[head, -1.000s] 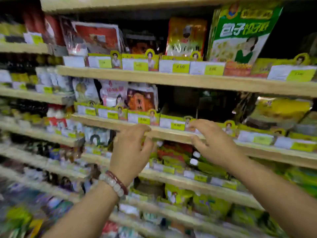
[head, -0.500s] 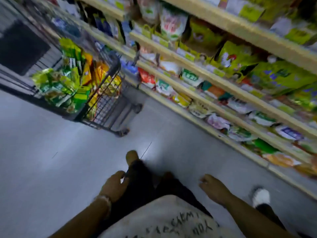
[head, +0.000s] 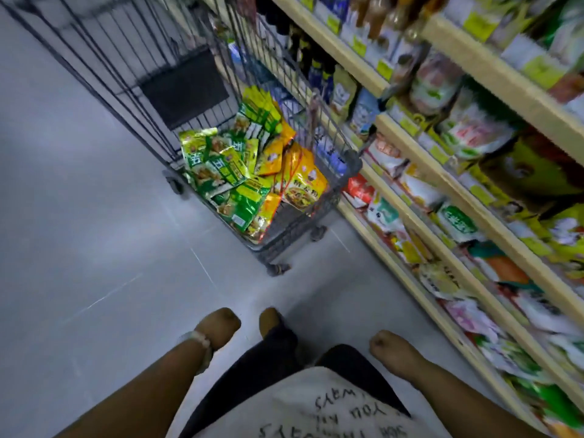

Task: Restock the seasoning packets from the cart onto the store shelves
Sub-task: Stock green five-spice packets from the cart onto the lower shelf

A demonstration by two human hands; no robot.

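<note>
Beside the store shelves point(head: 407, 137), on the grey floor point(head: 79, 232), stands a wire cart point(head: 319, 213) with a heap of seasoning packets in its near end: green packets point(head: 221, 165) to the left and orange-yellow packets point(head: 300, 181) to the right, overlapping and tilted at mixed angles. Low in the head view hang both hands, well apart from the cart. Left hand point(head: 216, 330), with a beaded bracelet point(head: 199, 343) at the wrist, has its grip loosely curled and holding nothing; right hand point(head: 390, 346) is likewise loosely curled and bare. A foot point(head: 268, 320) points toward the cart, and dark trousers and a pale printed shirt fill the lower centre. Judged stage: a walk to the cart for the next load, with many packets yet to shelve. Risks: glossy, slack pouches piled loosely may slide out of a hurried grab and fall through to the floor; a bump from the leading foot could roll the wheeled cart away or into the lowest shelf, where packets crowd the edge; green and orange types may be mixed if taken together.
</note>
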